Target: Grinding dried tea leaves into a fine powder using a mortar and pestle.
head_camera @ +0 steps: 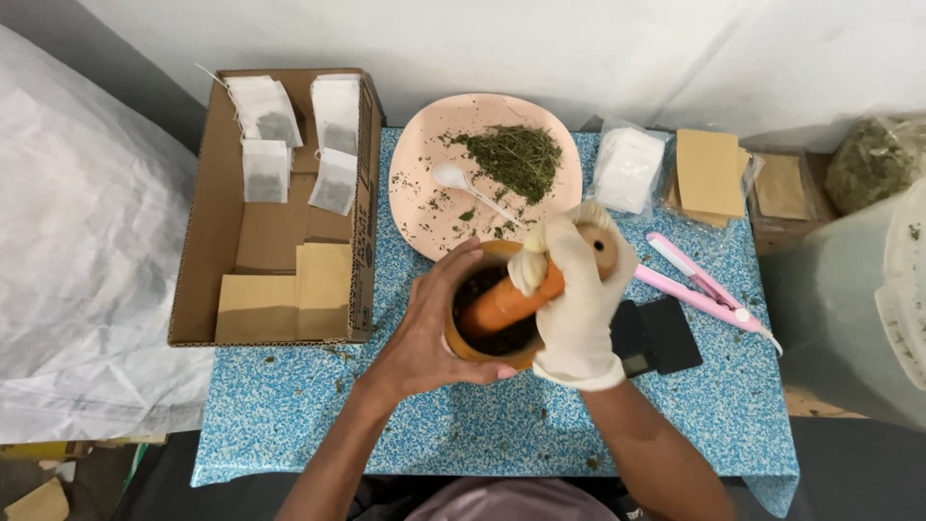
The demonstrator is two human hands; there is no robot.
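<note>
My bare left hand (424,333) wraps around the wooden mortar (494,307) at the middle of the blue speckled table (502,425); my gloved right hand (577,301) is clamped on the orange pestle (509,301), tilted into the bowl; behind sits the pink plate (424,145) of dried herbs (516,156) with a white spoon (463,183).

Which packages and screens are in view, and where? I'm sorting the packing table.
Cardboard box: left, open, brown.
Filled tea bags: inside it, white, square.
Brown envelopes: box's near end, flat.
Clear bag of white sachets: right of the pink plate.
Brown envelope stack: far right.
Black pocket scale: beside the gloved right hand, small screen.
</note>
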